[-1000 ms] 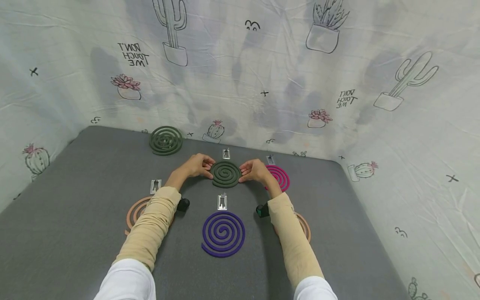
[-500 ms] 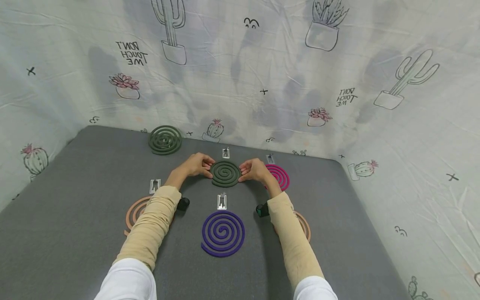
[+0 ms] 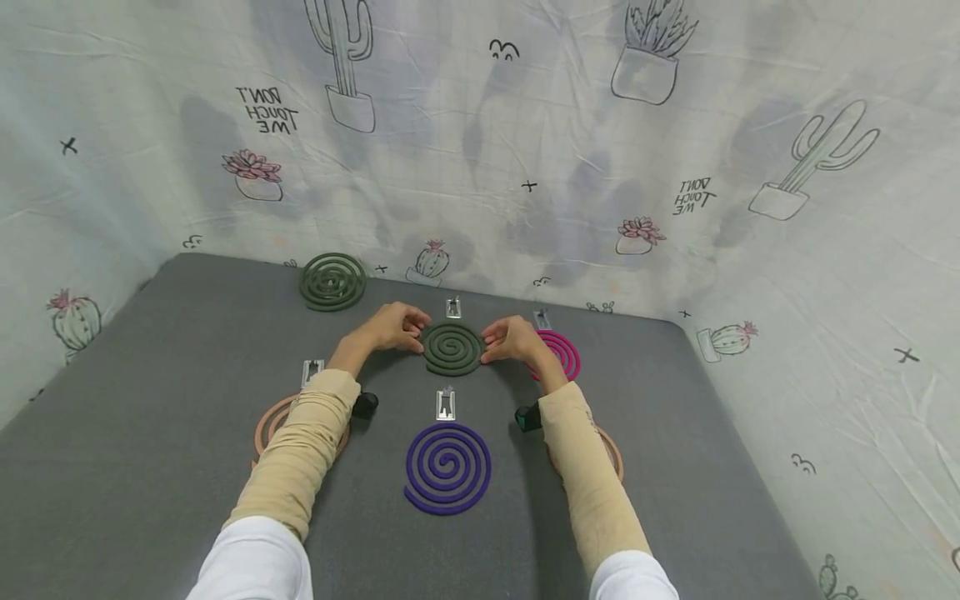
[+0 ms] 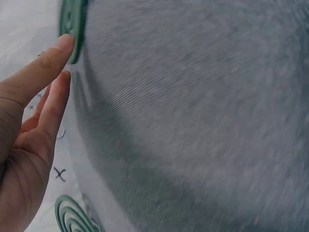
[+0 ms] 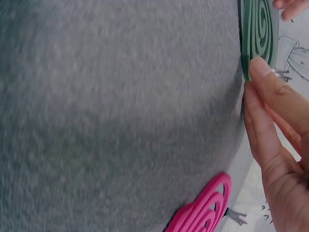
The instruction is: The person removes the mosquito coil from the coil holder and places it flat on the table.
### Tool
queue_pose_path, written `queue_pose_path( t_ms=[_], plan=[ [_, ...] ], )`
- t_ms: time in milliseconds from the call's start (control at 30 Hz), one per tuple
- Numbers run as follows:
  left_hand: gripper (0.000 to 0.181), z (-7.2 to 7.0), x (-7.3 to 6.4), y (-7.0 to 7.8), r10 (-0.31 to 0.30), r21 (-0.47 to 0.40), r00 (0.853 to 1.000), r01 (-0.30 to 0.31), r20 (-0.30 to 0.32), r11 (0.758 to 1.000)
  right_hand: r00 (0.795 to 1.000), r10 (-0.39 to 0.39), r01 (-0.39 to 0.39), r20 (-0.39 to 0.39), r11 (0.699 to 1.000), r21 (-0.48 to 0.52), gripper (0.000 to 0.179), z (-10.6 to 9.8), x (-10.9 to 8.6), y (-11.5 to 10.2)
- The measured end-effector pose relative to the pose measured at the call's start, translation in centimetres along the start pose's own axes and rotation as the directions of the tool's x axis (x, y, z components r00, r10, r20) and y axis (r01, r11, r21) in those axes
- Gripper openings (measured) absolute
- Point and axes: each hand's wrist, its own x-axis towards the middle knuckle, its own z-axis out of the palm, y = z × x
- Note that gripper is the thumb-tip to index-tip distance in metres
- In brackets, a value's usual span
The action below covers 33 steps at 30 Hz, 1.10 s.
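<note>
A dark green mosquito coil lies between my two hands, close over the grey table. At its left edge, my left hand pinches the rim with the thumb on top and fingers below. My right hand grips the opposite edge the same way. In the left wrist view only a strip of this green coil shows by the thumb. More of its rings appear in the right wrist view. Just beyond the coil stands a small metal coil stand.
A purple coil lies in front, with a metal stand behind it. A pink coil is partly behind my right wrist. Orange coils lie under both forearms. Another green coil rests back left, near the cactus-print cloth.
</note>
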Motion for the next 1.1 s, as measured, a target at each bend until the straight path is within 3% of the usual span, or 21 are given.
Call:
queue_pose_path(
  t_ms=[133, 300, 533, 700, 900, 1100],
  plan=[
    [0.053, -1.7, -0.7, -0.5, 0.047, -0.028, 0.998, -0.048, -0.031, 0.998, 1.000, -0.019, 0.018, 0.008, 0.992, 0.121, 0.043, -0.4, 0.3, 0.0],
    [0.053, -4.4, -2.1, -1.6, 0.069, -0.101, 0.994, -0.078, -0.090, 0.992, 0.997, -0.063, 0.070, -0.042, 0.976, 0.208, 0.044, -0.5, 0.6, -0.7],
    [0.052, -7.6, -4.6, -4.0, 0.016, -0.186, 0.979, -0.055, -0.203, 0.981, 0.978, -0.169, 0.201, -0.118, 0.912, 0.359, 0.045, 0.9, 1.8, -1.9],
    [0.054, -8.9, -6.2, -5.6, -0.036, -0.211, 0.961, -0.023, -0.274, 0.977, 0.964, -0.223, 0.265, -0.147, 0.865, 0.427, 0.041, 2.1, 2.8, -3.1],
    [0.058, -10.1, -7.8, -6.9, -0.072, -0.230, 0.952, 0.002, -0.297, 0.973, 0.956, -0.248, 0.293, -0.158, 0.844, 0.450, 0.038, 3.3, 3.8, -4.9],
    [0.058, -11.1, -8.9, -8.4, -0.089, -0.226, 0.942, 0.014, -0.325, 0.974, 0.955, -0.263, 0.297, -0.140, 0.801, 0.519, 0.042, 4.7, 5.1, -6.7]
  ],
)
